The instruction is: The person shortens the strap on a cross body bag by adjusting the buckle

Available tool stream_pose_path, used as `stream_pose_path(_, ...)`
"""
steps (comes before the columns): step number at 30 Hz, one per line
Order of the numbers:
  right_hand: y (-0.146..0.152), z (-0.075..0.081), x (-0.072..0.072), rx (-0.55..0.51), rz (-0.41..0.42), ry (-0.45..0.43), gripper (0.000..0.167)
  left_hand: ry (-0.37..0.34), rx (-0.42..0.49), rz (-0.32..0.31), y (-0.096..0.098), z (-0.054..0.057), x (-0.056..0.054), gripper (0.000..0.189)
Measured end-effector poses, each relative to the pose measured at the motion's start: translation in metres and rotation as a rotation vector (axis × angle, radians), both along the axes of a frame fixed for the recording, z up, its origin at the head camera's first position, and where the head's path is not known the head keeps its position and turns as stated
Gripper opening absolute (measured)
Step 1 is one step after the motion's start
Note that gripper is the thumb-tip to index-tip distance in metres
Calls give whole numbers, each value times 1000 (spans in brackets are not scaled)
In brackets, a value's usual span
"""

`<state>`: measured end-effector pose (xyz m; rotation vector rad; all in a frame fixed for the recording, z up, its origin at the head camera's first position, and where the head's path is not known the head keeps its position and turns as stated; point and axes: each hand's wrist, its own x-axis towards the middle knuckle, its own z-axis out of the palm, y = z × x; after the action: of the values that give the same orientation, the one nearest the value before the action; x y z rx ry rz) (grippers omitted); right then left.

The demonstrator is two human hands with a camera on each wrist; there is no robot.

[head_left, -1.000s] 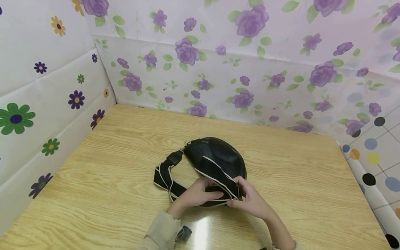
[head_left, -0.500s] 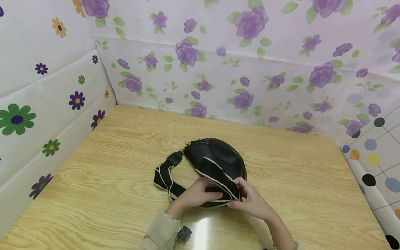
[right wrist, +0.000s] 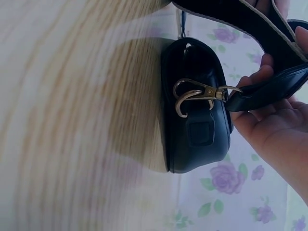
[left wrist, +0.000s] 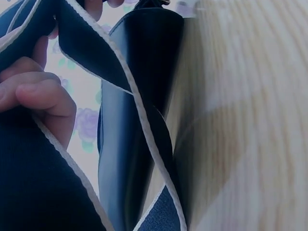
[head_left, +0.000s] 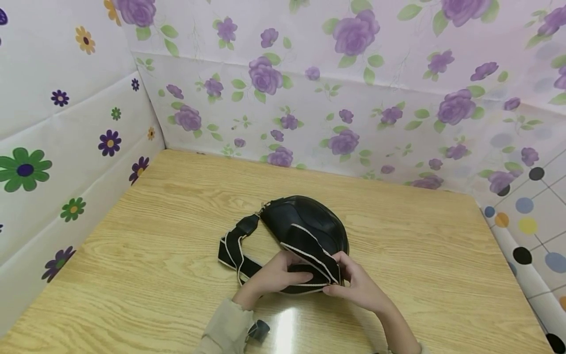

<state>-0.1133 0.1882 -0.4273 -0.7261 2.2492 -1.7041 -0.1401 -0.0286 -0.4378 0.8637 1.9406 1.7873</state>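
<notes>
A black half-moon shoulder bag (head_left: 305, 216) lies on the table in the head view. Its wide black strap (head_left: 309, 250) has white edging and is bunched over the bag's near side. My left hand (head_left: 278, 275) holds the strap, thumb on top; the left wrist view shows curled fingers (left wrist: 48, 96) among the folds. With my right hand (head_left: 358, 287) I pinch the strap near its right end, thumb toward me. In the right wrist view a gold swivel clasp (right wrist: 207, 94) joins the strap's leather end (right wrist: 269, 89) to the bag, beside the right hand's fingers.
The wooden table (head_left: 155, 236) spreads around the bag, with flowered sheeting (head_left: 309, 113) behind and at the left. Another strap loop (head_left: 232, 246) lies left of the bag. A small dark object (head_left: 258, 330) sits by the left sleeve (head_left: 227, 327).
The strap fold over the bag has shifted slightly to the right. Both hands stay nearly in place on the strap, and the bag has not visibly moved.
</notes>
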Motion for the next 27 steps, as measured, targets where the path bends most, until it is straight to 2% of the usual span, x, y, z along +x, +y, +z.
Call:
stream_pose_path(6,1,-1,0,9,-16,-16,34,2,11,-8,0,3,0,33)
stream_pose_path(13,3,-2,-1,-1,-22,-17,35,-14,32,-25,-5,27,8,31)
stream_pose_path(16,5,-2,-1,-13,-23,-18,35,-41,25,-28,-7,28,8,32)
stream_pose_path(23,7,-3,-2,-30,-22,-18,34,-64,32,-42,-12,0,-3,34)
stream_pose_path(27,11,-5,-3,-40,-32,-34,34,-81,47,-48,-16,-2,-4,36)
